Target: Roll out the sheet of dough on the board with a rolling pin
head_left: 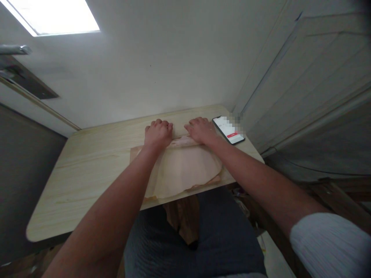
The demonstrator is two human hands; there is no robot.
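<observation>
Both hands press palm-down, fingers curled, on the far edge of a thin, pale pink-beige sheet of soft cloth or paper (185, 170); whether it is fabric or paper cannot be told. The left hand (158, 133) and the right hand (201, 130) sit near each other, with a rolled or folded ridge of the sheet (181, 141) between and under them. The sheet lies on the right half of the light wooden bench (87, 170), its near edge hanging slightly over the bench's near rim. A black smartphone with a lit screen (228, 129) lies just right of the right hand. Uneven pressure could skew the ridge or crease the sheet, and a sideways slip of the right hand could knock the phone.
</observation>
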